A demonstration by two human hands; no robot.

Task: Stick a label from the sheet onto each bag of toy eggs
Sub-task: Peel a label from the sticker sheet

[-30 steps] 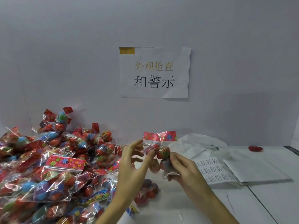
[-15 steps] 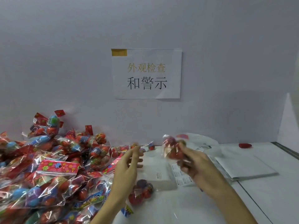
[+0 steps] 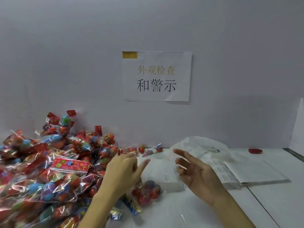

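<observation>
A big pile of clear bags of toy eggs (image 3: 49, 170) with red flowered headers fills the left of the white table (image 3: 271, 203). One bag of eggs (image 3: 147, 192) lies alone on the table between my hands. My left hand (image 3: 123, 171) hovers over it with loosely curled fingers and holds nothing. My right hand (image 3: 195, 173) is raised beside a white stack of sheets (image 3: 159, 170), fingers spread, empty. The label sheet (image 3: 220, 171) with rows of small printed labels lies just right of my right hand.
A crumpled white plastic bag (image 3: 202, 145) sits against the wall behind the sheets. A small red object (image 3: 255, 151) lies at the back right. A paper sign (image 3: 157, 76) hangs on the wall. A seam (image 3: 261, 206) runs across the table on the right.
The bag of eggs I held with both hands went to my right hand and is now gone from it. Both hands have opened and dropped lower over the table.
</observation>
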